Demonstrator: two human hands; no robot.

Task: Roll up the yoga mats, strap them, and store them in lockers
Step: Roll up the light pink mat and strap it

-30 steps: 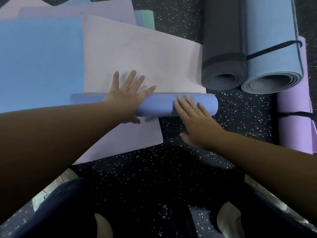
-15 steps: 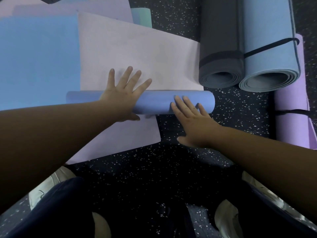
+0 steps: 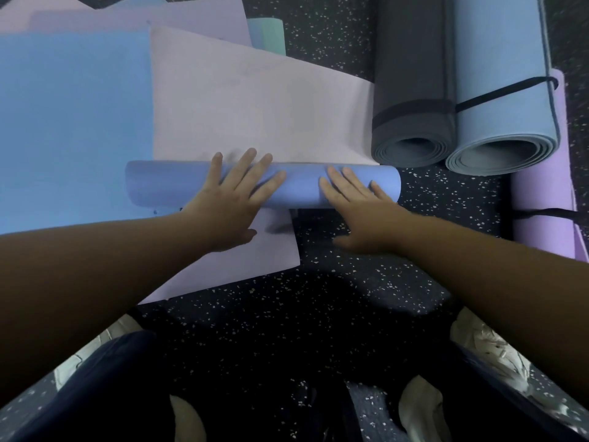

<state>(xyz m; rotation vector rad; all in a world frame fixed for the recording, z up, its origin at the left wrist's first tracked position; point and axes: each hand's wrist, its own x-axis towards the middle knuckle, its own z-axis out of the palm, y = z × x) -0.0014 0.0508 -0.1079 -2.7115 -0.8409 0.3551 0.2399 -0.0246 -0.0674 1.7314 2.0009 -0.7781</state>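
1. Subject item: a partly rolled yoga mat [image 3: 299,186] lies crosswise on the floor in front of the person. The rolled part is a smooth blue-violet cylinder; the unrolled part [image 3: 255,113] is a flat, matte, pale lilac sheet running away from the roll.
2. Left hand [image 3: 236,199]: fingers straight and spread, palm laid flat on top of the roll left of its middle. It presses and does not clasp.
3. Right hand [image 3: 360,208]: fingers straight and slightly apart, resting on the right part of the roll near its open end, thumb out over the floor.
4. Markings: no brand, label or writing can be read on any mat.
5. Beneath the roll's near side, a second pale lilac sheet [image 3: 248,263] lies flat, its corner pointing toward the person.
6. Left of the roll: a flat light blue mat [image 3: 73,122], smooth and matte. Further flat sheets in lilac and a teal one [image 3: 267,36] overlap beyond it.
7. Right of the unrolled part: a dark grey rolled mat [image 3: 414,90] banded by a wide dark strap [image 3: 411,111], and touching it a light blue rolled mat [image 3: 500,90] with a thin black strap [image 3: 506,90]. Both show spiral layers at their near ends.
8. Far right: a purple rolled mat [image 3: 541,218] with a black strap.
9. Floor [image 3: 318,314]: dark rubber-like surface with pale speckles.
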